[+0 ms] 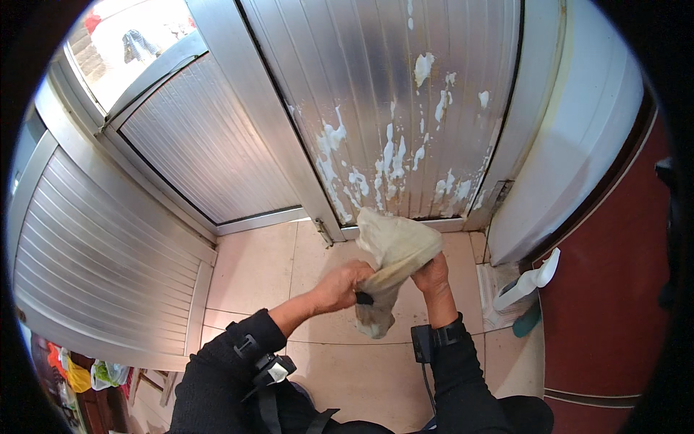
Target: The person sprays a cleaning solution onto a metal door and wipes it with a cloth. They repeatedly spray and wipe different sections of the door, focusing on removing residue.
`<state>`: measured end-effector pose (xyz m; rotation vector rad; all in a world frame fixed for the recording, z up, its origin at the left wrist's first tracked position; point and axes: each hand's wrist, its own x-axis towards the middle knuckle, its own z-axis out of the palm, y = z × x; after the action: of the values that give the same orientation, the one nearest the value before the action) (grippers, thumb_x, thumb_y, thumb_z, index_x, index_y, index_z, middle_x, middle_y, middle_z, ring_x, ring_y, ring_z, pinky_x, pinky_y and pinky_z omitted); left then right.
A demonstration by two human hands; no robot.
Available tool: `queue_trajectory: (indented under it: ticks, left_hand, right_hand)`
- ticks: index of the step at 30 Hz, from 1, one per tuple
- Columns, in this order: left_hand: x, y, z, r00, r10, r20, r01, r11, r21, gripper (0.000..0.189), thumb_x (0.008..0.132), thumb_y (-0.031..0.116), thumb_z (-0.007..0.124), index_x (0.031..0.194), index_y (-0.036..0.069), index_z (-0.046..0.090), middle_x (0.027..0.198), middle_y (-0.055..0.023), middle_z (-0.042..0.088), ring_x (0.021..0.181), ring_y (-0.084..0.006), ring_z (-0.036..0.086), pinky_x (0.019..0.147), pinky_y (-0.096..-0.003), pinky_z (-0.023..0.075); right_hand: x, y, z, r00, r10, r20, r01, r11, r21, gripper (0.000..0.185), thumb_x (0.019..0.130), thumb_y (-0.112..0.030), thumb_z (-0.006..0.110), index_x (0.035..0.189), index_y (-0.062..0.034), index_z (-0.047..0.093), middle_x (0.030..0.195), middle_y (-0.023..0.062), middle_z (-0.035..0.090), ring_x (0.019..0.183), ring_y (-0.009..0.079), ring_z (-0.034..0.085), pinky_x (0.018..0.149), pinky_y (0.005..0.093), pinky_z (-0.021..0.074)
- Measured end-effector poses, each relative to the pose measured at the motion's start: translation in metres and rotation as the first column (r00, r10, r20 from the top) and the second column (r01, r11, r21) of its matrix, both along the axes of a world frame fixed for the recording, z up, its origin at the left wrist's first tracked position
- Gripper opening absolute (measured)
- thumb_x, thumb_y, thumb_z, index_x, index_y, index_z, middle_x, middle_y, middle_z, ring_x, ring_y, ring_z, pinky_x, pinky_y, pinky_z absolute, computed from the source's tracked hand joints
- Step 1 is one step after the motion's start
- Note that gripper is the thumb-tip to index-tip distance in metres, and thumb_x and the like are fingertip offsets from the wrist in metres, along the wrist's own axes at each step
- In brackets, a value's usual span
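Note:
Both my hands grip a damp-looking, off-white cloth [401, 244] with grey-brown stains. My left hand [344, 282] holds its left side, and a small black thing shows just below those fingers. On the right, my right hand [432, 274] grasps the other edge, its fingers partly hidden by the fabric. The cloth hangs in folds between the hands, in front of the foot of a ribbed metal door panel [374, 65]. White foam [398, 154] clings to that panel in streaks and blobs, thickest on its lower half. Brownish stains run along the ribs there.
A white spray bottle [523, 285] stands at the right beside a dark red cabinet [602, 260]. A green object [526, 321] lies by it. To the left, another ribbed door leaf [103, 255] stands ajar. Bags [105, 374] sit at lower left. Pinkish tiles [347, 369] cover the floor.

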<state>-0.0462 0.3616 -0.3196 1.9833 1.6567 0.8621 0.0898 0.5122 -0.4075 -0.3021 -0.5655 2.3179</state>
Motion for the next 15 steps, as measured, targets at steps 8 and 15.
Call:
queue_trajectory:
  ticks: [8, 15]
  left_hand:
    - [0.011, -0.005, -0.006, 0.649, 0.313, 0.693, 0.169, 0.829, -0.533, 0.054, 0.08, 0.021, 0.065, 0.124, 0.009, 0.036, 0.116, -0.0085, 0.049, 0.093, -0.0185, 0.052, 0.073, -0.0302, 0.0426]
    - [0.007, 0.001, -0.025, 0.549, 0.359, 0.755, -0.11, 0.926, -0.361, 0.031, 0.088, 0.018, 0.053, 0.117, 0.007, 0.051, 0.108, -0.0018, 0.057, 0.096, -0.0134, 0.054, 0.09, -0.0309, 0.0415]
  right_hand:
    - [0.015, 0.006, -0.008, 0.967, 0.187, -0.175, -0.179, 0.982, 0.059, 0.048, 0.088, -0.04, 0.047, 0.12, -0.0042, 0.047, 0.11, 0.0084, 0.057, 0.096, 0.0214, 0.057, 0.081, 0.0344, 0.0485]
    - [-0.002, -0.016, 0.03, 0.987, 0.12, -0.109, -0.111, 0.99, 0.085, 0.044, 0.091, -0.033, 0.043, 0.122, -0.0023, 0.045, 0.113, 0.0089, 0.056, 0.099, 0.0207, 0.056, 0.087, 0.0337, 0.0454]
